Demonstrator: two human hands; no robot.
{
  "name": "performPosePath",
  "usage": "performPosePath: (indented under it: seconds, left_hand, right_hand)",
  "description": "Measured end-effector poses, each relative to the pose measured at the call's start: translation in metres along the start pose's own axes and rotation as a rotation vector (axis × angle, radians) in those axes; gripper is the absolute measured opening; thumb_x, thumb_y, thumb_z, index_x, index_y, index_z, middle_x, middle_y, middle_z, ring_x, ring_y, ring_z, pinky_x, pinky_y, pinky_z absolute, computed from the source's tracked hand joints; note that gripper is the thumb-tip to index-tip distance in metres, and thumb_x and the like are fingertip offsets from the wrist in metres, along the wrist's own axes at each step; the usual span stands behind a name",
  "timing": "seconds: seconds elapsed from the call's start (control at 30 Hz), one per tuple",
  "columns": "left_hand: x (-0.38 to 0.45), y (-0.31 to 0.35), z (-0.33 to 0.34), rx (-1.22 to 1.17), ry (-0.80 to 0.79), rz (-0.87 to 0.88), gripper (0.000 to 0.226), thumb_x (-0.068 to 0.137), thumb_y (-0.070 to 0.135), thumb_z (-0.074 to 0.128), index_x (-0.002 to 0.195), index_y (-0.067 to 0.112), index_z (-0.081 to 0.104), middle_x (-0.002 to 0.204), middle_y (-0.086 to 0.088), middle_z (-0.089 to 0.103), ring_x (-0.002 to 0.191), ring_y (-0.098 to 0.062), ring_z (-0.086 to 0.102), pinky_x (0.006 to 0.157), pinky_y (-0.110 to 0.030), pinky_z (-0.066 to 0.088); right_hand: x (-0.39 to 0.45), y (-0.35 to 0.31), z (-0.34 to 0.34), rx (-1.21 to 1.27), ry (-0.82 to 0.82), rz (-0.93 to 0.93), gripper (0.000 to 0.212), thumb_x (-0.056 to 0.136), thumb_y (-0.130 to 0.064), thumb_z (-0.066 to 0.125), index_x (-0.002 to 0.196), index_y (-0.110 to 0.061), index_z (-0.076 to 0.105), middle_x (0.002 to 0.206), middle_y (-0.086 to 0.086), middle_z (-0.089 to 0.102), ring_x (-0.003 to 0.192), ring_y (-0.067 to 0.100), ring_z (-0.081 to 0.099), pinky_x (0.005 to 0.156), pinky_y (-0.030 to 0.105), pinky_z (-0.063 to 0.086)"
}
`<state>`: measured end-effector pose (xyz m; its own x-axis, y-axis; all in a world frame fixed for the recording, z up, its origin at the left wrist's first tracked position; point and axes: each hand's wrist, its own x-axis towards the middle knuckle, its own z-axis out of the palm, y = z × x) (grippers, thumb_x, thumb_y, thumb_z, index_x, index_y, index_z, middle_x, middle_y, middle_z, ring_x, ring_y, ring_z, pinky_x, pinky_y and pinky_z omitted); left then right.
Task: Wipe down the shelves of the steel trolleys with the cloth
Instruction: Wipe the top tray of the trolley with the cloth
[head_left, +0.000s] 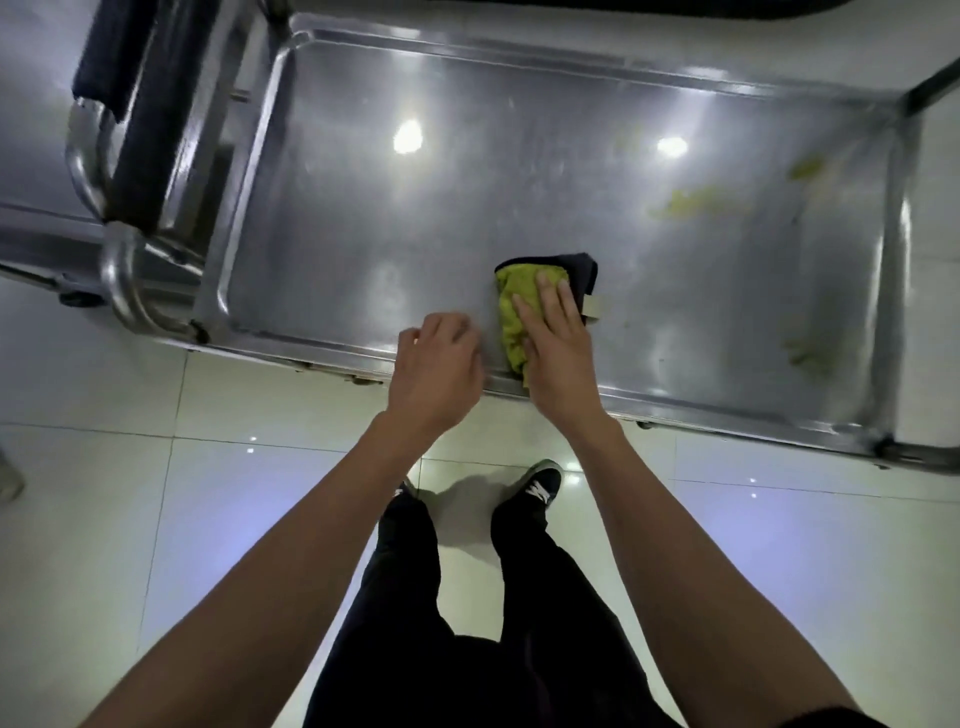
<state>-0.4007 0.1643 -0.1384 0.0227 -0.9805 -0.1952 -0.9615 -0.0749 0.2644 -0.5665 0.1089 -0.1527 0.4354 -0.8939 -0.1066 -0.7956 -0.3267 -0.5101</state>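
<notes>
Cloth, yellow-green with a dark edge, lies on the steel trolley's shelf close to its near rim, pinned flat under the straight, slightly spread fingers of the right hand. Just left of those fingers the left hand sits at the rim, its fingers loosely curled and holding nothing. Yellowish smears mark the shelf well beyond the right fingertips.
</notes>
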Motion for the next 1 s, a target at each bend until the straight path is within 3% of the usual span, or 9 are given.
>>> performPosePath:
  seconds: [0.13,0.27,0.4,0.57,0.77,1.0]
  left_hand:
    - [0.019,0.038,0.011,0.003,-0.019,-0.015,0.025,0.095,0.028,0.051,0.114,0.022,0.067,0.127,0.003,0.055,0.124,-0.022,0.043,0.097,-0.042,0.035]
    - [0.035,0.060,0.017,0.025,-0.068,0.019,0.030,0.094,0.029,0.054,0.121,0.020,0.063,0.133,0.000,0.052,0.127,-0.024,0.041,0.098,-0.045,0.036]
    - [0.041,0.067,0.020,0.012,-0.095,0.001,0.029,0.095,0.031,0.052,0.121,0.022,0.063,0.138,0.000,0.047,0.133,-0.023,0.036,0.102,-0.047,0.037]
    - [0.033,0.065,0.022,0.106,-0.100,0.050,0.040,0.098,0.038,0.045,0.133,0.023,0.054,0.149,-0.002,0.039,0.142,-0.025,0.031,0.105,-0.048,0.034]
    - [0.045,0.076,0.015,0.052,-0.101,-0.009,0.033,0.094,0.031,0.051,0.123,0.016,0.061,0.138,-0.006,0.048,0.131,-0.028,0.038,0.100,-0.048,0.036]
    - [0.057,0.133,0.023,-0.006,-0.078,0.090,0.037,0.088,0.013,0.056,0.124,0.012,0.064,0.133,-0.006,0.054,0.128,-0.028,0.041,0.101,-0.044,0.036]
  right_hand:
    - [-0.017,0.033,-0.018,-0.048,0.024,0.064,0.063,0.094,-0.002,0.052,0.152,-0.020,0.036,0.165,0.007,0.011,0.153,0.030,0.003,0.115,0.049,0.028]
    - [-0.018,0.050,-0.026,-0.106,0.072,0.099,0.050,0.095,-0.018,0.054,0.145,-0.020,0.047,0.161,0.008,0.027,0.151,0.030,0.017,0.119,0.050,0.020]
    - [0.001,0.054,-0.020,-0.204,-0.010,-0.019,0.063,0.094,-0.028,0.041,0.155,-0.018,0.028,0.165,0.006,0.012,0.153,0.027,0.002,0.121,0.054,0.009]
    - [0.003,0.071,-0.012,-0.262,-0.009,-0.050,0.066,0.095,-0.033,0.044,0.156,-0.021,0.023,0.166,0.004,0.009,0.153,0.025,0.001,0.121,0.053,0.011]
    - [-0.001,0.077,-0.014,-0.252,0.021,-0.030,0.064,0.094,-0.033,0.038,0.156,-0.022,0.024,0.166,0.005,0.010,0.153,0.026,0.002,0.122,0.052,0.012]
    - [-0.024,0.137,-0.042,-0.213,0.059,0.006,0.065,0.091,-0.032,0.039,0.155,-0.025,0.027,0.166,0.002,0.011,0.153,0.024,0.003,0.122,0.052,0.011]
